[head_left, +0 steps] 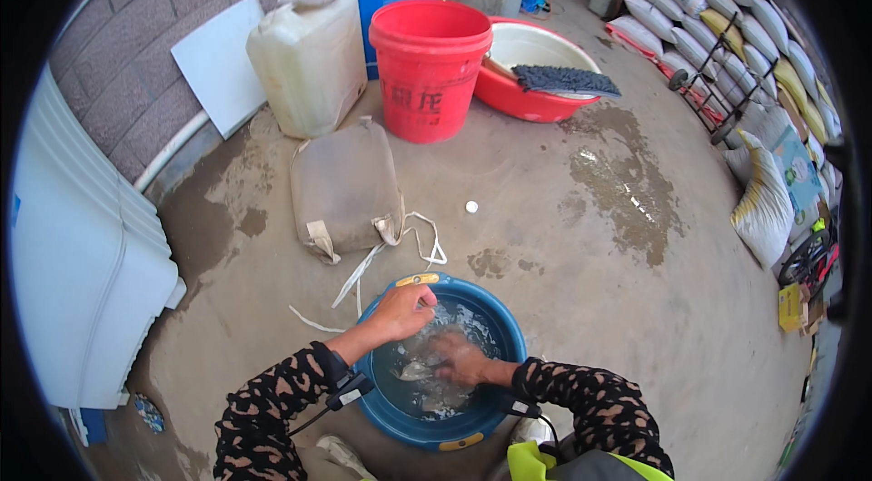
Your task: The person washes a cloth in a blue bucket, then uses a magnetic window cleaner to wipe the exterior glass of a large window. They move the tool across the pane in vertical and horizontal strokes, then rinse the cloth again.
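Left hand (404, 313): above the water at the upper left of the basin, fingers curled; whether anything is pinched in them cannot be told. Right hand (461, 359): at the water's surface near the basin's middle, blurred by motion and splash; whether it is closed on anything cannot be told.

Pale grey item (416, 372): in the water, just left of the right hand, lower centre of the frame. Its kind is not discernible. Judged wet and slippery, probably soft and light; a full-palm grasp should serve better than fingertips.

Blue basin (514, 328): on the floor, lower centre, holding water (480, 325). Judged stiff but heavy and liable to slop; best held level by the yellow grips (418, 279) at its upper and lower rim.

Beyond: white cords (359, 274) and a greyish boxy container (345, 181) above the basin; red bucket (427, 72), upper centre.
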`<state>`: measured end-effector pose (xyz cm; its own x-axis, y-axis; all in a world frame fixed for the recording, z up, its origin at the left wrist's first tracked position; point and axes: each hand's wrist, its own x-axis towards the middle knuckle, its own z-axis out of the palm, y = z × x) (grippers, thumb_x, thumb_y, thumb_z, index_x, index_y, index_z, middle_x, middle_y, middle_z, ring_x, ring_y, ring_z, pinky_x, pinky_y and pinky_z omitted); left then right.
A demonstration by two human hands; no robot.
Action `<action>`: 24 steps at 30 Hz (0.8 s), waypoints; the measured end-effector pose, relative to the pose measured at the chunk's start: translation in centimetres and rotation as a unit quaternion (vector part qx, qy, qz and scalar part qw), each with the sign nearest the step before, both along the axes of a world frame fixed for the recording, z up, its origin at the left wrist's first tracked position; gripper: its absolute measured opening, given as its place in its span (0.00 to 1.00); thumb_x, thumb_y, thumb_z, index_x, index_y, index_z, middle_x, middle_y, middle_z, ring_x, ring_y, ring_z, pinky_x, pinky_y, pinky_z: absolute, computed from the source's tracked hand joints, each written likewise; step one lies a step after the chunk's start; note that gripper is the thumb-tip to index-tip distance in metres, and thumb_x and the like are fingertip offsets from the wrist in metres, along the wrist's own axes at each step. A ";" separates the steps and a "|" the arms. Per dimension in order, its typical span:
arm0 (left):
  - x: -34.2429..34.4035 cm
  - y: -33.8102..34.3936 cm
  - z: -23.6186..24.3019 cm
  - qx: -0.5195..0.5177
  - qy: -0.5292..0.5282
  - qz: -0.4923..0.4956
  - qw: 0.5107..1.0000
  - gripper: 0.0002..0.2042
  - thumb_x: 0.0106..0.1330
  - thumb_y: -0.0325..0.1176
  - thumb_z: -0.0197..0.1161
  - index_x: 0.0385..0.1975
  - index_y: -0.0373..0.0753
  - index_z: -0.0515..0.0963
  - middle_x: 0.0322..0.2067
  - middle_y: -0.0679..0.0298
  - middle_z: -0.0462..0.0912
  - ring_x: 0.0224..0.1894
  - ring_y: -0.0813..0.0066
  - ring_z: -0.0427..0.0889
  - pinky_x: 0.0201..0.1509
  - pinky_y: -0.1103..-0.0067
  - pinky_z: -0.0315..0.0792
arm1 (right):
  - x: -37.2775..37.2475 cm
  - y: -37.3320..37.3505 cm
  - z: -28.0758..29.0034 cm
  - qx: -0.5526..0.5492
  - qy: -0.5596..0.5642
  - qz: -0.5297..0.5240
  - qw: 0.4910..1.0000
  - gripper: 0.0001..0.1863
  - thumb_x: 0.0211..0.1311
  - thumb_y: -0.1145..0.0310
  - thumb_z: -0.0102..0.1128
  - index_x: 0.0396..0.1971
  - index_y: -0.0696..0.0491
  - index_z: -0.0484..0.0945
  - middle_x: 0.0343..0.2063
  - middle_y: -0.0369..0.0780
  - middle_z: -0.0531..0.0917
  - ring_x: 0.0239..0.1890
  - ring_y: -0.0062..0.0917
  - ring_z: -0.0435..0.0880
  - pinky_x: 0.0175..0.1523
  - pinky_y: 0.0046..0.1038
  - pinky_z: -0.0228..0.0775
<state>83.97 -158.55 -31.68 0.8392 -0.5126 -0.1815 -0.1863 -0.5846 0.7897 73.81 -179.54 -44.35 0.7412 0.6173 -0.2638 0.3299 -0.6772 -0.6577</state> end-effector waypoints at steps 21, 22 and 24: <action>-3.0 2.1 -1.3 -0.008 0.006 -0.363 0.932 0.13 0.49 0.37 0.67 0.33 0.38 0.80 0.39 0.56 0.79 0.48 0.57 0.76 0.46 0.66 0.71 | 0.1 1.2 10.8 0.155 0.116 -0.038 0.980 0.15 0.61 0.64 0.61 0.47 0.50 0.78 0.36 0.40 0.84 0.39 0.26 0.82 0.47 0.30 0.73; -3.2 2.4 -1.4 -0.018 0.007 -0.373 0.928 0.13 0.48 0.37 0.68 0.32 0.37 0.80 0.39 0.54 0.79 0.47 0.57 0.77 0.44 0.65 0.73 | 0.1 1.1 11.2 0.142 0.109 -0.048 0.983 0.15 0.61 0.64 0.61 0.47 0.50 0.78 0.35 0.40 0.84 0.38 0.26 0.82 0.47 0.30 0.74; -4.2 2.4 -1.7 -0.010 -0.034 -0.305 0.952 0.13 0.50 0.37 0.67 0.31 0.37 0.80 0.40 0.54 0.78 0.48 0.55 0.77 0.45 0.64 0.72 | 0.1 1.2 11.3 0.138 0.049 -0.064 0.987 0.14 0.61 0.61 0.63 0.45 0.49 0.79 0.34 0.39 0.85 0.37 0.32 0.84 0.46 0.31 0.75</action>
<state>79.81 -156.19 -33.36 0.3931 -0.9113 -0.1225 -0.5370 -0.3357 0.7739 73.93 -178.38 -33.07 0.7970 0.5784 -0.1738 0.1784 -0.5004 -0.8472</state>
